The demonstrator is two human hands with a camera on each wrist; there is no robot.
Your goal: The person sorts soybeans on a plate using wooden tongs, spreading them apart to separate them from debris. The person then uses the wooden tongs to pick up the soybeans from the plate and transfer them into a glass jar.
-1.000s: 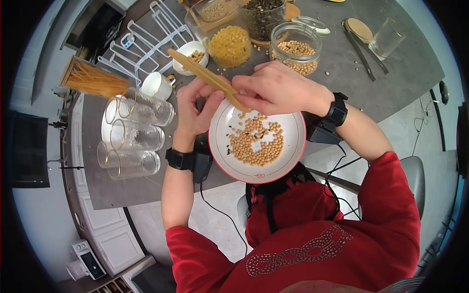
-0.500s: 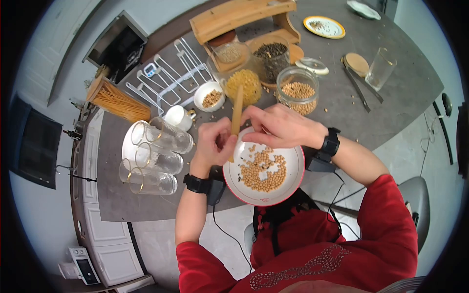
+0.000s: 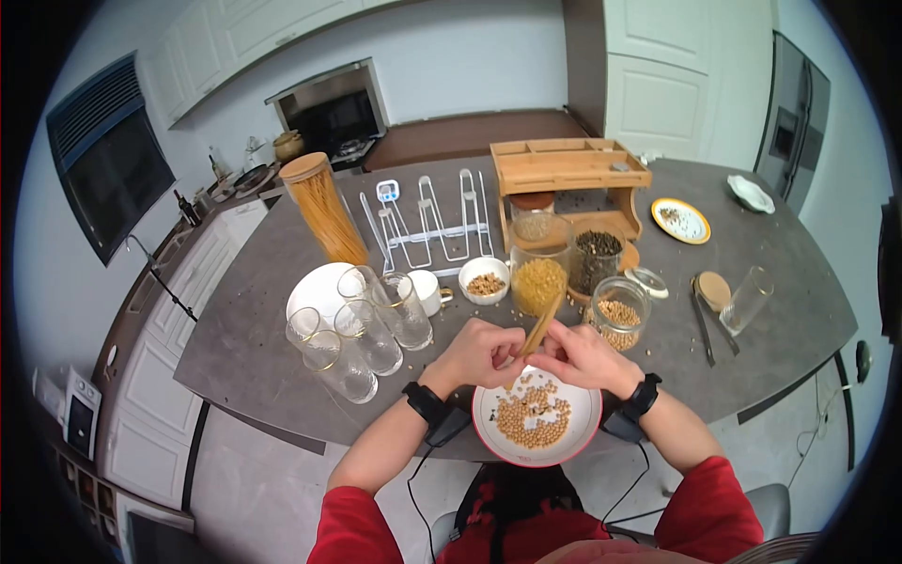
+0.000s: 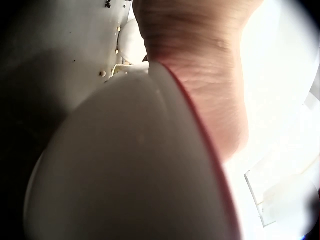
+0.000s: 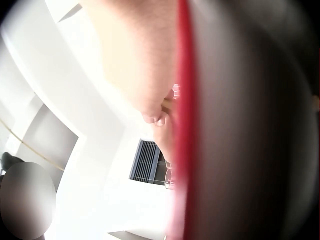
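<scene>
My left hand (image 3: 484,352) grips a pair of pale wooden tongs (image 3: 543,329) that slant up and away from me. Bent fingers of my right hand (image 3: 587,355) pinch at the tongs from the other side. Below both hands is a white bowl (image 3: 588,414) with a red rim, holding round beige beans (image 3: 531,423) and a few dark bits. Its outer wall (image 4: 125,150) fills much of the left wrist view, with the left hand's heel (image 4: 200,90) beyond the rim. In the right wrist view the fingertips meet behind the red rim (image 5: 185,125).
Several clear glasses (image 3: 366,338) and a white mug (image 3: 427,293) stand left. Ahead are a small white bowl (image 3: 485,265), a pasta jar (image 3: 540,282), an open bean jar (image 3: 620,315) and a wooden rack (image 3: 568,169). Dark metal tongs (image 3: 703,324) lie right, beside a glass (image 3: 749,301).
The head view has tilted up, showing more of the kitchen. The tongs swung from leaning left to leaning right. My right fingers lifted away from them, then came back against them.
</scene>
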